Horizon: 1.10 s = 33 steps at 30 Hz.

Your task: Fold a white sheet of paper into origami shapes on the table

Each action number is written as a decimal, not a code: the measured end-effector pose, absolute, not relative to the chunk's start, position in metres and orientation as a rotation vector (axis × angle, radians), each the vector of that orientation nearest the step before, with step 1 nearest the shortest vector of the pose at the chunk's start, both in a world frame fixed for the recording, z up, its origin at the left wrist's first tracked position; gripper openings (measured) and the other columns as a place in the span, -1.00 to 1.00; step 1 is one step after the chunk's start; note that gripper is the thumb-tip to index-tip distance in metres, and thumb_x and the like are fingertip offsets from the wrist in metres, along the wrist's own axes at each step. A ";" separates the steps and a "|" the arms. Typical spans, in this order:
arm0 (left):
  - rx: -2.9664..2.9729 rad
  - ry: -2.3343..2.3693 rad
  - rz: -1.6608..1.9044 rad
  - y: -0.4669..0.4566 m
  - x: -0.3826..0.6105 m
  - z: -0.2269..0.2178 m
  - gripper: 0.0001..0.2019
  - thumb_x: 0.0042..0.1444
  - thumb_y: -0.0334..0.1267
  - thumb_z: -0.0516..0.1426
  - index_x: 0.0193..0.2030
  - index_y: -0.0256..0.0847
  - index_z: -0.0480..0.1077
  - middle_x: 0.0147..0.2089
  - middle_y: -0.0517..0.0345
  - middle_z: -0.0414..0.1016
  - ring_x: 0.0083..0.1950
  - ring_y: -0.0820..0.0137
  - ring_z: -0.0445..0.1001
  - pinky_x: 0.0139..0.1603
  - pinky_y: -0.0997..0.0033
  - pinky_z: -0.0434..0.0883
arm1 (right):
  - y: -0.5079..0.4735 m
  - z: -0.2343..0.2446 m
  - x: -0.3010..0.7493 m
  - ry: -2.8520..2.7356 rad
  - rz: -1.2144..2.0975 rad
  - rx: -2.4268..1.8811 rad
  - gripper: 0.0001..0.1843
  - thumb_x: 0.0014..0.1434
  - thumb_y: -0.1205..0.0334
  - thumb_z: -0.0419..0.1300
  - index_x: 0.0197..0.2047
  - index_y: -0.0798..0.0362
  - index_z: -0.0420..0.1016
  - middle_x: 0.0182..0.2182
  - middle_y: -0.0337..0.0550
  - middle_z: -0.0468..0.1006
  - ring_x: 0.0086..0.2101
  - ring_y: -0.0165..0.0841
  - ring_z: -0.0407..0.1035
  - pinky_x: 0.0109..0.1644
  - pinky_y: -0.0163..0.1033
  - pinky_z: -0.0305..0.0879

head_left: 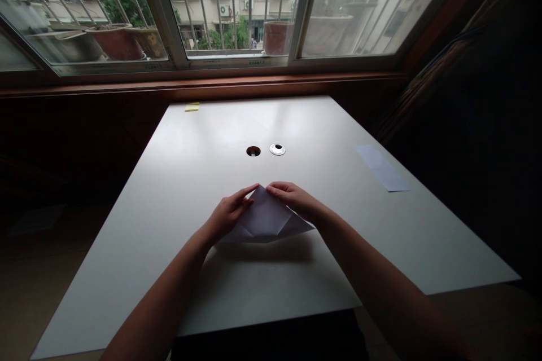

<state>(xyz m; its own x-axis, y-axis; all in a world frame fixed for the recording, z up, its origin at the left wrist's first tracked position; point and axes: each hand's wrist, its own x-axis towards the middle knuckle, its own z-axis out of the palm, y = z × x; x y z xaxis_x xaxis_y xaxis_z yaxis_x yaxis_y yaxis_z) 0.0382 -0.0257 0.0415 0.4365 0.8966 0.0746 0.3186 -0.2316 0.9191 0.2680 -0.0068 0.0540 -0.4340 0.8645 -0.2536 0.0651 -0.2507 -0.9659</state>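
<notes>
A folded sheet of white paper [267,215] is held up over the near half of the white table, its pointed tip facing away from me and its wider edges spreading toward me. My left hand [232,210] grips the paper along its left slope, with fingers near the tip. On the other side, my right hand [292,196] pinches it close to the tip with thumb and fingers. Creases run across the lower part of the paper. A shadow falls on the table below it.
The white table [178,180] has a round hole [253,151] with a round metal cover [277,149] beside it. A paper strip [383,168] lies at the right edge, a yellow sticky note [192,106] at the far left corner. Behind stands a barred window [237,59].
</notes>
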 end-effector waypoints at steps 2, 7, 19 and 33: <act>1.768 1.043 0.790 -0.026 0.038 0.042 -0.52 0.29 -0.08 0.03 0.32 -0.08 0.28 -0.24 0.16 0.51 -0.29 0.42 0.40 -0.26 0.52 0.32 | -0.007 0.055 0.267 -1.414 1.736 -1.161 -0.56 0.12 -0.19 0.23 -0.25 0.06 0.55 -0.45 -0.21 0.48 -0.48 -0.41 0.27 -0.42 -0.31 0.10; 1.767 1.038 0.768 -0.026 0.038 0.042 -0.53 0.30 -0.09 0.02 0.33 -0.07 0.27 -0.23 0.14 0.52 -0.30 0.42 0.40 -0.28 0.51 0.31 | -0.004 0.056 0.266 -1.522 1.609 -1.214 -0.56 0.08 -0.18 0.26 -0.28 0.07 0.57 -0.43 -0.20 0.51 -0.43 -0.38 0.32 -0.37 -0.29 0.17; 1.488 0.933 0.589 -0.017 0.002 0.062 -0.42 0.21 -0.01 0.15 0.35 -0.06 0.22 -0.08 0.02 0.52 -0.14 0.27 0.46 -0.23 0.42 0.35 | -0.001 0.065 0.276 -1.474 1.393 -1.286 -0.59 0.04 -0.16 0.30 -0.36 0.06 0.53 -0.48 -0.22 0.46 -0.45 -0.37 0.31 -0.41 -0.28 0.16; 0.903 0.565 0.899 -0.025 0.023 0.042 -0.20 0.06 0.04 0.29 0.38 0.11 0.01 0.25 -0.14 0.37 0.16 0.04 0.45 0.11 -0.07 0.40 | -0.001 0.044 0.250 -0.960 1.328 -1.152 -0.54 0.00 -0.23 0.31 -0.32 0.02 0.46 -0.44 -0.21 0.50 -0.46 -0.35 0.31 -0.37 -0.23 0.24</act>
<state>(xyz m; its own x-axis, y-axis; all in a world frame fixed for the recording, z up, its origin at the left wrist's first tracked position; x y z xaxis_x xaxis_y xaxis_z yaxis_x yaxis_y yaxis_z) 0.0228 -0.0250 0.0419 0.5219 0.8513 -0.0547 -0.4186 0.3115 0.8531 0.2502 -0.0011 0.0438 0.0506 0.9931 -0.1056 -0.2113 -0.0927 -0.9730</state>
